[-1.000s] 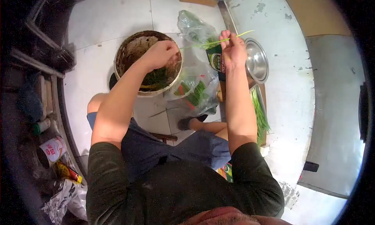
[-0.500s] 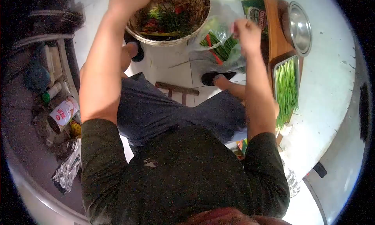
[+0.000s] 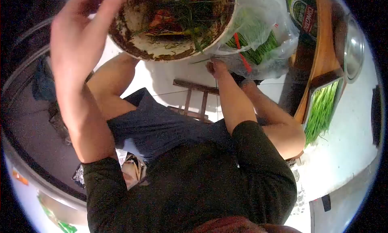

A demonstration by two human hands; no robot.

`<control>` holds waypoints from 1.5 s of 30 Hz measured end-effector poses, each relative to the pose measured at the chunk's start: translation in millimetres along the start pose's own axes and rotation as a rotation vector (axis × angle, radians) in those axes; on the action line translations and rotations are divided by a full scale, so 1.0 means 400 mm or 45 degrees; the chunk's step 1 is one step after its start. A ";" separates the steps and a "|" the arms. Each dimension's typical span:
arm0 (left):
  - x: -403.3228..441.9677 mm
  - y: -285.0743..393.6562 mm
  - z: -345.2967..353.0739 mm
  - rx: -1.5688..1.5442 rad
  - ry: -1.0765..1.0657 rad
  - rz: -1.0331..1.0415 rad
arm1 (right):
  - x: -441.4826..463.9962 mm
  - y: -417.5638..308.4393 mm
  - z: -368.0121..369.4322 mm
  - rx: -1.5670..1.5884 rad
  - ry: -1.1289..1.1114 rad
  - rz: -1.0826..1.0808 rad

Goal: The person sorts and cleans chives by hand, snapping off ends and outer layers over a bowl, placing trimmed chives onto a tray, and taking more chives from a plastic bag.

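My left hand (image 3: pixel 83 35) is raised at the upper left, beside the rim of a dirty white bucket (image 3: pixel 161 55). Its thumb and fingers are apart, with nothing visible between them. Low by the floor, between the bucket and a clear plastic bag (image 3: pixel 279 63), my right hand (image 3: pixel 216 67) has its fingers curled closed. A thin green stem (image 3: pixel 199 61) lies at its fingertips; whether they grip it is unclear. Green stalks (image 3: pixel 262 49) with a red band are in the bag. The bucket holds green and red scraps (image 3: pixel 163 21).
A small wooden stool (image 3: pixel 196 87) stands between my legs. To the right, a metal tray of green stalks (image 3: pixel 321 111) sits near a steel bowl (image 3: pixel 354 51). A dark green printed box (image 3: pixel 303 14) is behind the bag.
The view has shifted toward the left and down. My left hand has moved left from over the bucket and spread. My right hand has gone from beside the bag down toward the floor near the stem.
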State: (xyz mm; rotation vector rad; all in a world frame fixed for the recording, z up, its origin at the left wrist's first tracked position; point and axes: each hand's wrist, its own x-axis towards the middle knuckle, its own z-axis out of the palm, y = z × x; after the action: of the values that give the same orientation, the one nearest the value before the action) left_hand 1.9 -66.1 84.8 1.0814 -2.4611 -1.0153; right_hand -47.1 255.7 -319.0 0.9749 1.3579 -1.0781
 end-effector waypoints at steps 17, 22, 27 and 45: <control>0.005 0.109 -0.049 -0.308 0.125 -0.097 | -0.771 -0.249 -0.003 -0.360 0.302 -1.459; 0.091 -0.015 -0.080 -0.452 -0.097 -0.462 | -0.959 -0.404 0.102 -0.385 0.038 -2.033; 0.018 -0.035 -0.031 -0.046 0.130 0.055 | -0.750 -0.517 0.083 -0.810 0.203 -1.973; -0.221 0.159 0.504 0.382 -0.586 0.576 | -0.380 -0.163 0.027 -0.290 -0.765 -1.184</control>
State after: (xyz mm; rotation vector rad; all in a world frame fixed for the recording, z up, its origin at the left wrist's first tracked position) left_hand -70.0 128.0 -13.0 0.3303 -3.1012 -0.8330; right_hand -97.0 232.9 -162.5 -0.2290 1.3701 -1.6668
